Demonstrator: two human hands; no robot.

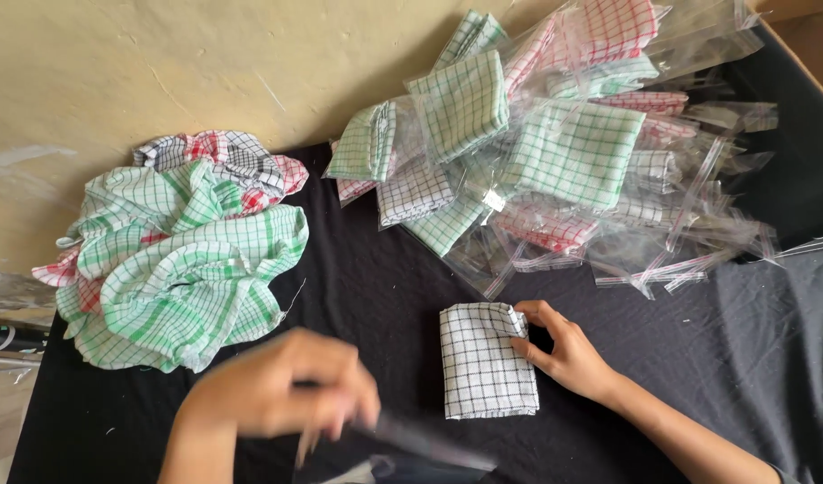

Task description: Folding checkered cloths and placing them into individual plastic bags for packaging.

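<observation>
Pinching the top right corner of the folded black-checked cloth point(486, 360) with the right hand point(568, 354), fingers closed on the fold; cloth lying flat on the black table cover point(384, 278), near the front edge. Left hand point(281, 390) blurred, fingers curled, probably around a clear plastic bag point(420, 441). Best to keep the fold pressed square so edges stay aligned. Heap of loose checked cloths point(183, 269) at left; pile of bagged cloths point(555, 152) behind, well apart.
</observation>
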